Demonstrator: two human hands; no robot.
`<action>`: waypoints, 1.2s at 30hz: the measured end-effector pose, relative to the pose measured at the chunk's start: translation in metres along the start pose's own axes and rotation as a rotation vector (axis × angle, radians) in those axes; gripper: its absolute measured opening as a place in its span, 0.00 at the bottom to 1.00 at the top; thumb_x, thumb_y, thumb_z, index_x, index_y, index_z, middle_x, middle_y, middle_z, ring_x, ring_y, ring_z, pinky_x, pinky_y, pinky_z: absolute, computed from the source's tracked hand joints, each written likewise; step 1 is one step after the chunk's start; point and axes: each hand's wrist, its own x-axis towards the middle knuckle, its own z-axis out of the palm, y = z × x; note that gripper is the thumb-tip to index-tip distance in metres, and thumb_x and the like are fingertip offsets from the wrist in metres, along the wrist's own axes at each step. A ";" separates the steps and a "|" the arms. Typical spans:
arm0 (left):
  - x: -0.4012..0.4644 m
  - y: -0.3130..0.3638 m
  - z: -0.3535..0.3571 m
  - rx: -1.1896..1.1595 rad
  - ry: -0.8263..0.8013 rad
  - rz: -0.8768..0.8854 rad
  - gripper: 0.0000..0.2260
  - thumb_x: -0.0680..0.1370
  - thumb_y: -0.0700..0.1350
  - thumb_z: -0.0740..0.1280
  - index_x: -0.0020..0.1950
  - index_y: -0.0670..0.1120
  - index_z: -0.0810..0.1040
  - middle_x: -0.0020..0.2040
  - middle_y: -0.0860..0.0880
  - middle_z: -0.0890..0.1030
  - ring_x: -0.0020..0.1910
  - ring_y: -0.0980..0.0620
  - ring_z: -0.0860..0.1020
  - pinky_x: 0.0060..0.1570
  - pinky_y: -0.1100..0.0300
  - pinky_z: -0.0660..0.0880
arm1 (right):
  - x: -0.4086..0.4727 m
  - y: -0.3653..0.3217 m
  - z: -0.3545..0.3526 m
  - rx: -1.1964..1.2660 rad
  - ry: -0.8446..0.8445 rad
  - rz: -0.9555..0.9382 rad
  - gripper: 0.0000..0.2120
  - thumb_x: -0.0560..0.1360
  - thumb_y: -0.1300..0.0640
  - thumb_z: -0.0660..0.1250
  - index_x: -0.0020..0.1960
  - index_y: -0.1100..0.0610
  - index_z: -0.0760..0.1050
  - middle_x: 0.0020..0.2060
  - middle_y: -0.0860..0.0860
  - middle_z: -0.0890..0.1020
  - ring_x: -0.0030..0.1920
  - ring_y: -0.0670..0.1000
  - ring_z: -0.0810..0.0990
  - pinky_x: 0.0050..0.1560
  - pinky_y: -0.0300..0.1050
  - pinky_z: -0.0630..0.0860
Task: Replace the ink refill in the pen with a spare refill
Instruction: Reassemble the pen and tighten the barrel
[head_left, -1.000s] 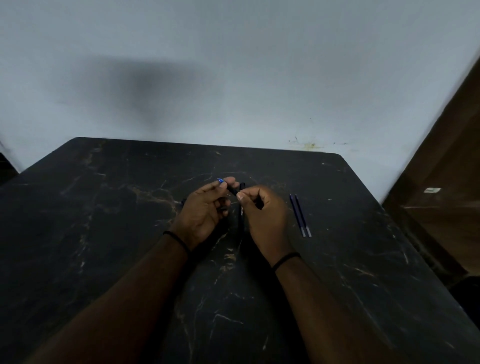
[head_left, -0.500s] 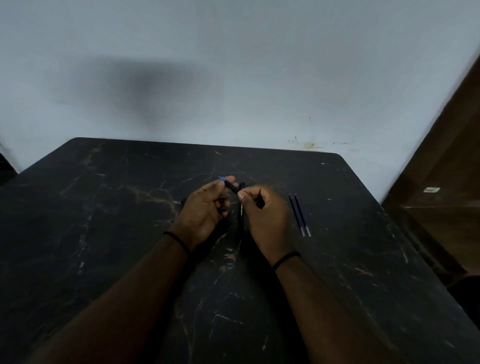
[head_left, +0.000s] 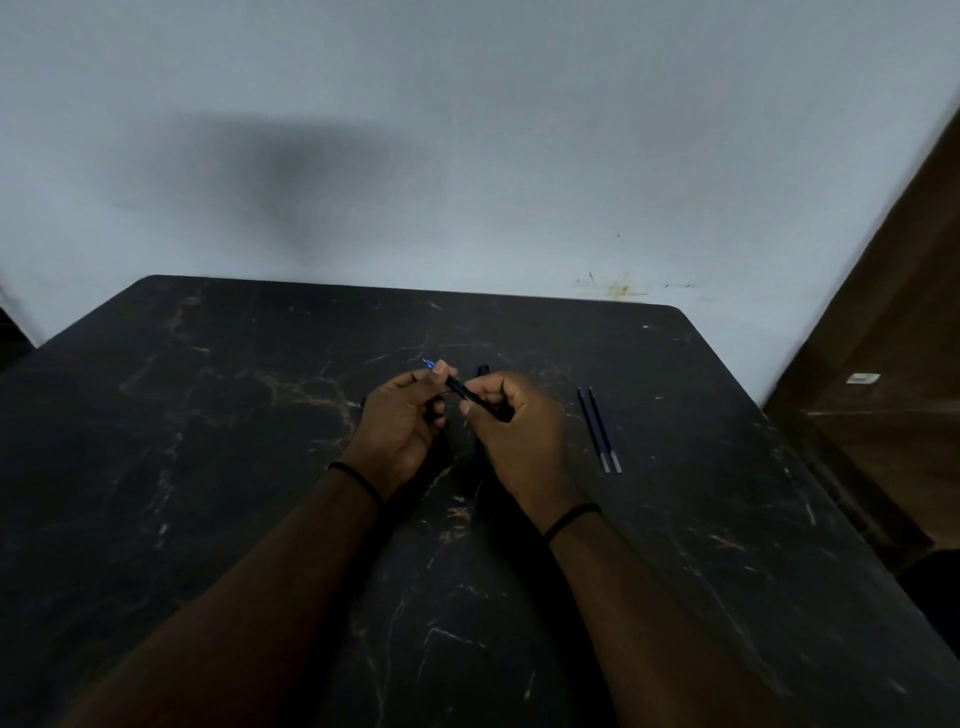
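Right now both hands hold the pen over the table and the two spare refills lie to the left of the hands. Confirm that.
Not quite. The head view shows the two spare refills on the table to the right of the hands, not the left. The left hand and right hand do hold the pen.

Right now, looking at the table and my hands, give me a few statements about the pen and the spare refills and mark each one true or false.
1. Both hands hold the pen above the table. True: the left hand and right hand each grip it.
2. Two spare refills lie side by side on the table to the right of the hands. True.
3. The right hand is picking up a spare refill. False: the refills lie untouched, apart from both hands.
4. The pen's blue tip points toward the person. False: it sticks out past the left hand, pointing away toward the wall.
5. Each wrist carries a dark band. True.
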 end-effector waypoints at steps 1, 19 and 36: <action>0.000 0.000 0.000 -0.005 0.001 0.003 0.08 0.80 0.38 0.64 0.43 0.40 0.80 0.36 0.49 0.81 0.27 0.58 0.70 0.25 0.67 0.68 | 0.001 0.000 -0.001 0.011 -0.003 0.025 0.09 0.74 0.63 0.74 0.47 0.49 0.81 0.39 0.41 0.83 0.42 0.38 0.82 0.44 0.30 0.76; 0.005 -0.002 -0.011 0.260 -0.028 0.203 0.09 0.80 0.46 0.66 0.46 0.45 0.85 0.40 0.45 0.82 0.29 0.56 0.68 0.26 0.64 0.65 | 0.002 -0.008 0.000 0.282 -0.016 0.218 0.07 0.78 0.64 0.69 0.45 0.54 0.81 0.30 0.46 0.84 0.33 0.38 0.81 0.38 0.28 0.75; -0.002 0.035 -0.049 1.843 0.464 0.189 0.26 0.78 0.65 0.57 0.52 0.45 0.83 0.53 0.41 0.82 0.53 0.38 0.80 0.49 0.51 0.73 | 0.004 0.003 0.005 0.171 0.114 0.144 0.05 0.79 0.60 0.69 0.50 0.51 0.79 0.35 0.46 0.84 0.40 0.43 0.83 0.48 0.39 0.78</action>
